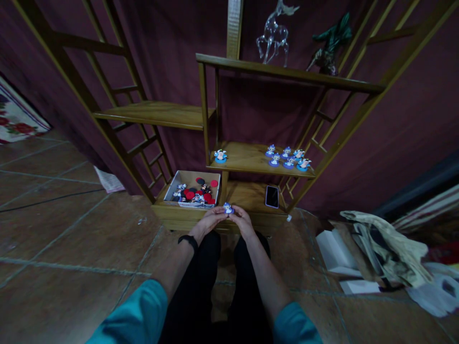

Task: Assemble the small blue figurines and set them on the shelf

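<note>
A small figurine (228, 208) with a purple top and a purple round base is held between my two hands, just in front of the low shelf. My left hand (210, 220) pinches it from the left, and my right hand (241, 219) grips it from the right. To the left of my hands, an open cardboard box (174, 182) holds several figurines and red and black discs. Above, on the middle shelf (244, 156), one blue-based figurine (220, 156) stands at the left end. Several more figurines (274, 160) with purple or blue bases are grouped at the right.
A phone (272, 197) lies on the bottom shelf (247, 197). A glass deer (274, 34) and a dark green statue (332, 45) stand on the upper shelf (294, 74). On the floor at the right are a white box (337, 251), cloth (390, 248) and a plastic bag (439, 289).
</note>
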A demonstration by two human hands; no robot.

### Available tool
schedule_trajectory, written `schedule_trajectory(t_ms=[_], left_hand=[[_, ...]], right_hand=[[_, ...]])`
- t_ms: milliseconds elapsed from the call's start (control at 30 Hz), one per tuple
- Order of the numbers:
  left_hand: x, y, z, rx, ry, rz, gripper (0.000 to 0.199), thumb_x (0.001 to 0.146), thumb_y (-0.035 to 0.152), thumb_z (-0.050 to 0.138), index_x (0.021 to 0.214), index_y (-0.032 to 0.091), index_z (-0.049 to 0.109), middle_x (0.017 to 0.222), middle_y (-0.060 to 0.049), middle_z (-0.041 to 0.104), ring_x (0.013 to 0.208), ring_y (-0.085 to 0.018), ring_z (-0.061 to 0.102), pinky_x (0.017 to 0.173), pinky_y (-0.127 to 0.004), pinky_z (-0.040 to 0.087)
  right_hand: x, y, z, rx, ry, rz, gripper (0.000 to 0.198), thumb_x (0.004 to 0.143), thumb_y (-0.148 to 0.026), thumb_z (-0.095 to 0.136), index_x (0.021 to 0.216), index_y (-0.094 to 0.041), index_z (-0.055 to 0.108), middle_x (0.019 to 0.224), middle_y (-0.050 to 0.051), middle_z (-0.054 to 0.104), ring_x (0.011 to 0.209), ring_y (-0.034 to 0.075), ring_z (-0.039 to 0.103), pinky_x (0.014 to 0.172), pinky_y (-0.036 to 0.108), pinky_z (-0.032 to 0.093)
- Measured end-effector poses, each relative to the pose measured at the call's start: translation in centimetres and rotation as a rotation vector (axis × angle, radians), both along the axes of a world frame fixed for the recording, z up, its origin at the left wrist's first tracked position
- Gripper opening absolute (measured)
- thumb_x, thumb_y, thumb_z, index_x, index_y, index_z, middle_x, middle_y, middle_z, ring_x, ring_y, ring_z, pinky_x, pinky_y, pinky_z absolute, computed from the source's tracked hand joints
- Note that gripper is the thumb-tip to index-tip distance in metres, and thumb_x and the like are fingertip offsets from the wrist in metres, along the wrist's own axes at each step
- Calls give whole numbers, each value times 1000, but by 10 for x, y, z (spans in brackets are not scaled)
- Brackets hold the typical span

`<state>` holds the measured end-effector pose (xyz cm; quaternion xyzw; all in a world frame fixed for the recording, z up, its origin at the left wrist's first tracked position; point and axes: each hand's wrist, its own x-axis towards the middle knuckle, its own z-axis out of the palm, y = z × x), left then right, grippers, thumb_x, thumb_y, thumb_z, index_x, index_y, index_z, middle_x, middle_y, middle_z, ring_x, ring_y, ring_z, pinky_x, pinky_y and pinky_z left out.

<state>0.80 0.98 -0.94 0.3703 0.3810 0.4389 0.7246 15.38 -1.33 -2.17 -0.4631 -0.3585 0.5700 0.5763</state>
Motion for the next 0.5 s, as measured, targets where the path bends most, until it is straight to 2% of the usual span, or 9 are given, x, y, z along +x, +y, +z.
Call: schedule_trajectory(t_ms=[500], left_hand=[[-1,1,2,27,-13,-18,44,53,8,79,95,10,66,89,-10,69,80,-16,64,79,-28,46]], right_hand=[[0,3,-6,-19,115,13,55,50,-27,77,103,-21,63,112,6,65,95,22,62,77,33,52]])
